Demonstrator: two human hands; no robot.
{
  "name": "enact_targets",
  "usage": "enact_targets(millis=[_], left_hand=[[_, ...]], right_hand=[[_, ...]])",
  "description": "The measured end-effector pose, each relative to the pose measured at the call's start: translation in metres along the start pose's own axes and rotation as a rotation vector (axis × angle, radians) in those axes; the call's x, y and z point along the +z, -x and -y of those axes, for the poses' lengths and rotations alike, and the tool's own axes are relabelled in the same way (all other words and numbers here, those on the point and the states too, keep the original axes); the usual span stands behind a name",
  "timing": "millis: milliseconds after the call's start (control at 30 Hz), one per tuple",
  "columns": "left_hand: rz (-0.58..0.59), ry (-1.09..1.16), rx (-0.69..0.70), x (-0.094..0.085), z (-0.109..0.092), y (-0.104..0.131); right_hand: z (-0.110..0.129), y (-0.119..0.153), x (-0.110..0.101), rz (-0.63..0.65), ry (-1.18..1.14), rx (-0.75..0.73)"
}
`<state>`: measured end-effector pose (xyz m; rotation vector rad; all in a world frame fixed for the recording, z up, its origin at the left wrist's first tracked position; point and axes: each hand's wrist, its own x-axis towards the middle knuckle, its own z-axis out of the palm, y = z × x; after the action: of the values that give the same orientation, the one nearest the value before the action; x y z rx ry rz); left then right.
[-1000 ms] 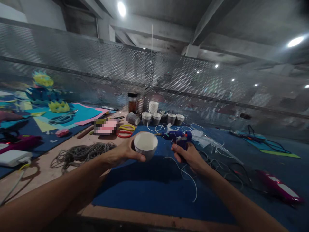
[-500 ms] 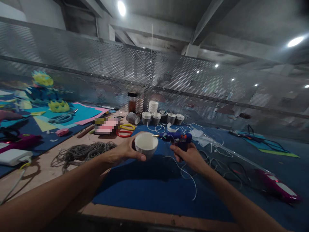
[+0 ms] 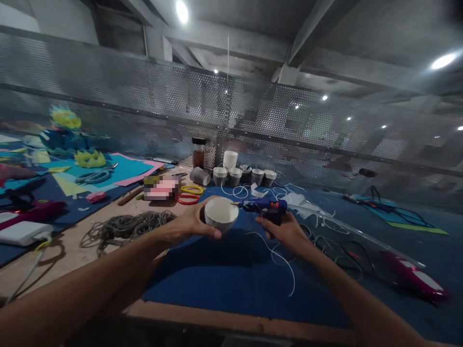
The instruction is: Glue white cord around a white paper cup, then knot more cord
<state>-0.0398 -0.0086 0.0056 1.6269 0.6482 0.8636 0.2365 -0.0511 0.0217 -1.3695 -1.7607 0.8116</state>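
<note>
From where I stand, the white-lined paper cup (image 3: 220, 223) sits in the left hand's (image 3: 195, 224) grip, thumb across its near side, held over the blue mat (image 3: 235, 289). The right hand (image 3: 287, 232) is wrapped round the handle of the blue glue gun (image 3: 262, 205), to the cup's right. The left hand is clearly nearer the cup, touching it. The cup's long axis runs close to upright, mouth upward; the gun's barrel lies roughly level, nozzle pointing left at the rim, though I can't tell whether they touch.
</note>
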Motion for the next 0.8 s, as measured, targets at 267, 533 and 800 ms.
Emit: enact_targets(millis=[267, 533, 800], left_hand=[[-0.004, -0.043, 0.04, -0.0014, 0.0032, -0.0033], [-0.024, -0.088, 0.067, 0.0015, 0.0, -0.0018], [-0.026, -0.081, 0.07, 0.0013, -0.0017, -0.0018]], right_hand=[[-0.0019, -0.0022, 0.0032, -0.018, -0.007, -0.014], [-0.0003, -0.0031, 0.006, -0.044, -0.002, -0.081], [-0.0051, -0.003, 0.0074, -0.043, -0.055, -0.065]])
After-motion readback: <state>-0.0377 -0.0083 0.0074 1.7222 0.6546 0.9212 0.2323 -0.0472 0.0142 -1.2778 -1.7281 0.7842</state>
